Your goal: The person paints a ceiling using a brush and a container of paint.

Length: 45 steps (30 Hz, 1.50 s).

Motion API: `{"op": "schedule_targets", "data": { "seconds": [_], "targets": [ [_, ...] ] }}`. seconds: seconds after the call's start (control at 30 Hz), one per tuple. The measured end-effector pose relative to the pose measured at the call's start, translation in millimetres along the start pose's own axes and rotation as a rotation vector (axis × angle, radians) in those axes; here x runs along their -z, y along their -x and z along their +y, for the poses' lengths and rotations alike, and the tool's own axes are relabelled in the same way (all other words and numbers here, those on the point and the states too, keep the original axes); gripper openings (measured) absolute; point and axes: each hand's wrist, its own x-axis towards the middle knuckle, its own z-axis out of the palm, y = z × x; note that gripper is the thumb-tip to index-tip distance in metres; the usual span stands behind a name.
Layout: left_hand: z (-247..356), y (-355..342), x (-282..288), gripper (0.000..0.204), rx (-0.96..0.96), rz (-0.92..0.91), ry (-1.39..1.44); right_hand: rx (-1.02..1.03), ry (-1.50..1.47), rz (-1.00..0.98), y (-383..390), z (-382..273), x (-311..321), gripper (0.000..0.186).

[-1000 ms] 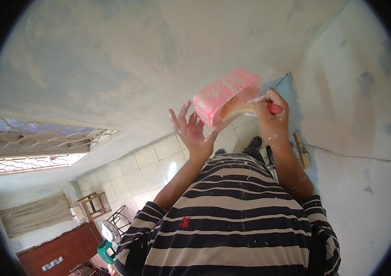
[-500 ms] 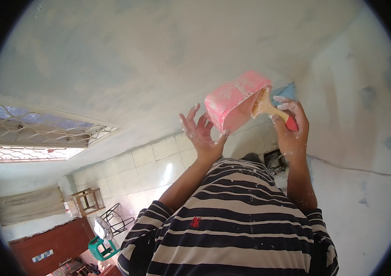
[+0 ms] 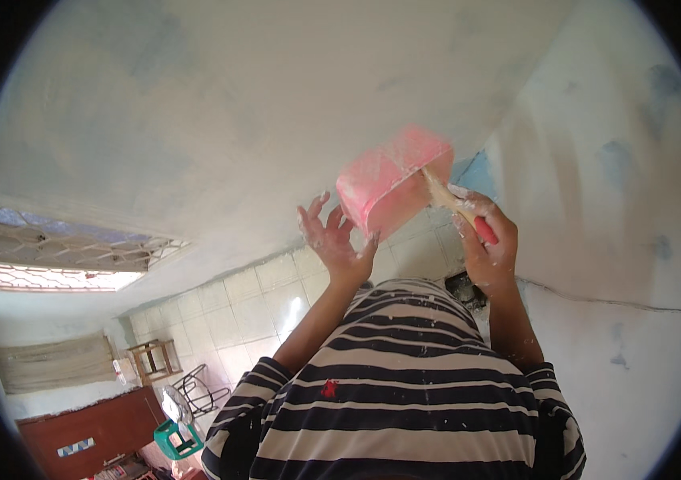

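Note:
A pink plastic tub (image 3: 388, 172), smeared with white, is tilted in front of me with its opening toward me. My left hand (image 3: 337, 244) grips its left end, thumb at the lower rim and the other fingers spread along the outside. In my right hand (image 3: 488, 244) is a paintbrush (image 3: 446, 198) with a pale wooden handle and red tip, held between thumb and fingers. The brush's head reaches into the tub's opening and its bristles are mostly hidden there. White smears cover the fingertips of both hands.
A pale patchy wall (image 3: 220, 104) rises ahead, meeting another wall (image 3: 588, 200) at the right. A grilled window (image 3: 60, 240) is at the left. Farther off on the tiled floor (image 3: 252, 308) stand a wooden stool (image 3: 154, 360), a black metal frame (image 3: 200, 390) and a green stool (image 3: 176, 440).
Both hands, the tub and the brush have shifted a little left in view. The brush has turned from its broad side to nearly edge-on, its bristles now mostly hidden in the tub.

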Motion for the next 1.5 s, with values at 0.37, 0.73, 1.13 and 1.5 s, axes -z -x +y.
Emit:
{"op": "schedule_targets", "data": {
  "seconds": [0.37, 0.73, 1.13, 1.5],
  "targets": [
    [-6.0, 34.6, -90.4, 0.115, 0.079, -0.043, 0.031, -0.320, -0.493, 0.081, 44.8, 41.1, 60.1, 0.016],
    [16.6, 52.0, -137.1, 0.114, 0.149, 0.022, 0.051, -0.215, -0.339, 0.302, 69.1, 64.0, 100.0, 0.018],
    [12.3, 68.2, -122.4, 0.101, 0.214, 0.089, -0.053, -0.157, -0.323, 0.213, 47.8, 97.4, 75.4, 0.012],
    [29.1, 28.4, -40.0, 0.096, 0.430, 0.123, -0.089, 0.187, 0.002, 0.092, 38.5, 62.8, 11.5, 0.016]
  ]
}}
